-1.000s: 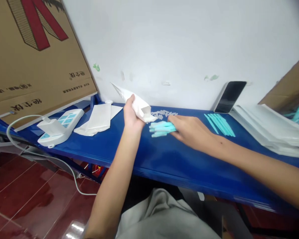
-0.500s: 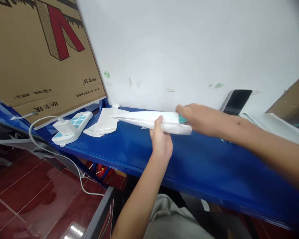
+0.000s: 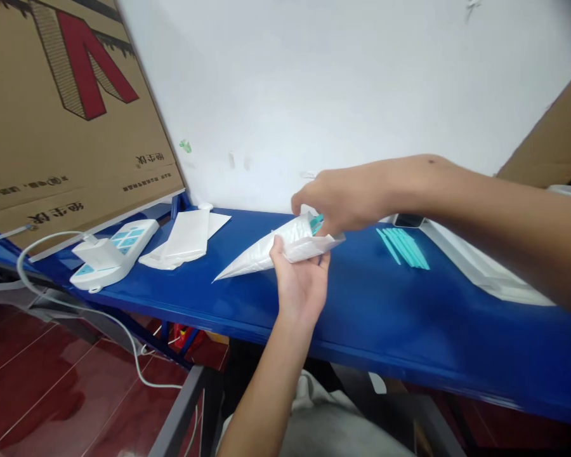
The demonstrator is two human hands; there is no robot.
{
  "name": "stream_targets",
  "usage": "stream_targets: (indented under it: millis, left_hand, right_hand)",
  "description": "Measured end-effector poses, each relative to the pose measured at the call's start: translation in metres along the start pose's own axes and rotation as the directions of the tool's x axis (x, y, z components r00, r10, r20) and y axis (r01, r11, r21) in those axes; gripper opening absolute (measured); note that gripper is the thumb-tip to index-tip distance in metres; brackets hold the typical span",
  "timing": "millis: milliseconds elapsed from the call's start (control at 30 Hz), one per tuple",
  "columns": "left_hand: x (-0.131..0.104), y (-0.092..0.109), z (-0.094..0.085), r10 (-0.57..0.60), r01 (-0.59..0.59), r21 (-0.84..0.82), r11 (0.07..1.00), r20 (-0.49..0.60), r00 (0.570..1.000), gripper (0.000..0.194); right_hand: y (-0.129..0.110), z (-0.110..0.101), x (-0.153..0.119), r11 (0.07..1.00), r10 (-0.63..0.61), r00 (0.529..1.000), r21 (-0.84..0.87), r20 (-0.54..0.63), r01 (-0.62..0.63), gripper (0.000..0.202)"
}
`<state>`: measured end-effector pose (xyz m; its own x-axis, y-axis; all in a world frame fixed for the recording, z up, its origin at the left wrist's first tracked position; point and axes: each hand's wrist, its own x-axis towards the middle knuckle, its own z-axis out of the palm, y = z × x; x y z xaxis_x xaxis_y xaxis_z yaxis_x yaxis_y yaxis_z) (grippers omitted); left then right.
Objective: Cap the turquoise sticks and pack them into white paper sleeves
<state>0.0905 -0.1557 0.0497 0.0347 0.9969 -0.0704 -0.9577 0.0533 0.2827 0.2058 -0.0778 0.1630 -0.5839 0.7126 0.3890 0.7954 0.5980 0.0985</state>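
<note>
A white plastic bag (image 3: 261, 252) points down to the left above the blue table (image 3: 361, 317), its mouth open at the right. From below, my left hand (image 3: 302, 279) grips it, thumb on top. At the mouth is my right hand (image 3: 345, 200), its fingers curled and partly hidden at the teal sticks (image 3: 316, 223) that show inside. Several more teal sticks (image 3: 403, 247) lie on the table to the right. Flat white bags (image 3: 188, 236) are stacked at the left.
A power strip (image 3: 124, 251) with a white plug and cable lies at the left, before a large cardboard box (image 3: 76, 146). A white tray (image 3: 485, 273) and a dark-screened phone (image 3: 408, 220) are at the right. A white wall stands behind.
The bag's tip has swung down and its mouth has opened wider. My right hand has moved left and up, over the mouth. The view has shifted right, showing the loose teal sticks.
</note>
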Motion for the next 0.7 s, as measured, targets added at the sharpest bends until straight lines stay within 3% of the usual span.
stream_targets:
  millis: [67,100,233,367,567,633,700]
  left_hand:
    - [0.000,-0.002,0.001,0.018,-0.018,-0.013,1.000,-0.010,1.000,0.040]
    - [-0.001,-0.002,0.002,0.025,-0.025,-0.014,1.000,-0.018,1.000,0.040]
    - [-0.006,-0.001,0.003,0.039,-0.039,-0.007,0.999,0.003,0.999,0.044]
    - [-0.011,0.002,0.004,0.063,-0.064,0.012,0.998,0.067,0.996,0.049]
    - [-0.005,-0.016,0.000,0.242,-0.289,0.226,0.930,0.215,0.946,0.052]
    - [-0.005,-0.027,-0.009,0.170,-0.280,0.343,0.897,0.317,0.933,0.054]
    - [-0.011,-0.034,-0.020,-0.056,-0.197,0.516,0.834,0.433,0.899,0.057]
  right_hand:
    - [-0.007,-0.011,0.004,0.999,-0.054,0.981,0.011,0.188,0.053,0.034]
    - [-0.011,-0.016,0.006,0.998,-0.063,0.972,0.030,0.227,0.058,0.035]
    - [-0.026,-0.038,0.007,0.992,-0.002,0.988,0.122,0.155,-0.017,0.040]
    - [-0.039,-0.057,-0.006,0.992,-0.067,0.954,0.125,0.293,0.031,0.043]
    - [-0.037,-0.066,-0.028,0.953,-0.105,0.970,0.300,0.218,0.036,0.037]
    - [-0.032,-0.069,-0.030,0.946,-0.114,0.979,0.319,0.169,0.055,0.036]
    - [-0.026,-0.077,-0.031,0.954,-0.083,0.991,0.297,0.108,0.047,0.034]
